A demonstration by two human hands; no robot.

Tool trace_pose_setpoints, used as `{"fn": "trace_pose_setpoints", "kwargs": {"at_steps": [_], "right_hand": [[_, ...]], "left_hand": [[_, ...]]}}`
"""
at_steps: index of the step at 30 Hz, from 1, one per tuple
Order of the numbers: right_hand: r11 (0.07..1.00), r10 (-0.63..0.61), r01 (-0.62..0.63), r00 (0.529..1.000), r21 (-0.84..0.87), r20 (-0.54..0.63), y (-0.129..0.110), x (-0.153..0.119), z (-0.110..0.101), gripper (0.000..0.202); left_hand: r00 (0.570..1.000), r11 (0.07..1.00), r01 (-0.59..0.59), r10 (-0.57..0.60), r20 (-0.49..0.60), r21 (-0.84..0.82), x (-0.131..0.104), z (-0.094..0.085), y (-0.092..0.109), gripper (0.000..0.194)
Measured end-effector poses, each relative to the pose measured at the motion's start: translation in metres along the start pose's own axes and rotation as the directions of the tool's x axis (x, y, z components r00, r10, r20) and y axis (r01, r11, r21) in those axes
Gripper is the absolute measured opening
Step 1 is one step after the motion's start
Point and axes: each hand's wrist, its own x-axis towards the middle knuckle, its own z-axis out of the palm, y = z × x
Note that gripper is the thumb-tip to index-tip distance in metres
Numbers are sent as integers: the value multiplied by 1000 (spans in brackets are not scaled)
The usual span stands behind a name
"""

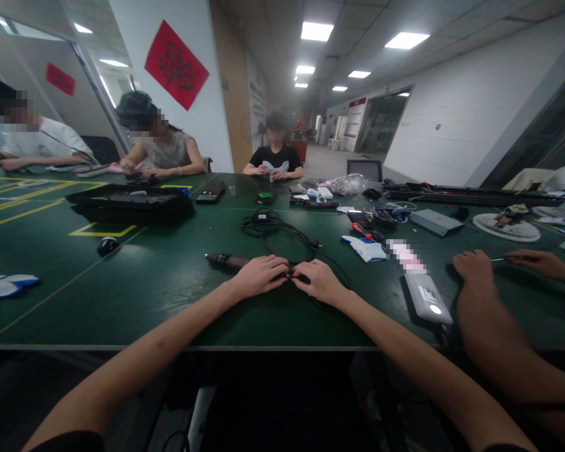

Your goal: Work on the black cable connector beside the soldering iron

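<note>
On the green table in front of me lies an electric screwdriver (230, 261), its bit end pointing left. My left hand (262, 276) is closed over the rear of its dark body. Just to the right, my right hand (322, 281) is closed, its fingertips around the end of a black power cord (341, 267). The fingertips of both hands nearly meet around a small dark connector (289, 275), mostly covered by the fingers. Loops of the cord run behind my hands to a black adapter (263, 216) with a white label.
A black tray (132, 202) and a computer mouse (107, 245) lie to the left. At the right are a blue-and-white glove (366, 247), a red-handled screwdriver (361, 231), a white device (426, 298) and a neighbour's hands (475, 267). Several people sit across the table.
</note>
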Motion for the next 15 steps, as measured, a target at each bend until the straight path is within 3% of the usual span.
{"fn": "trace_pose_setpoints", "kwargs": {"at_steps": [6, 11, 15], "right_hand": [[1000, -2, 2, 1000, -6, -6, 1, 0, 2, 5], [1000, -2, 2, 1000, -11, -11, 2, 0, 4, 6], [1000, -6, 6, 1000, -3, -11, 2, 0, 3, 6]], "left_hand": [[999, 999, -34, 34, 1, -9, -1, 1, -1, 22], [1000, 1000, 18, -18, -23, 4, -2, 2, -1, 23], [999, 999, -36, 36, -12, -2, -1, 2, -1, 24]]}}
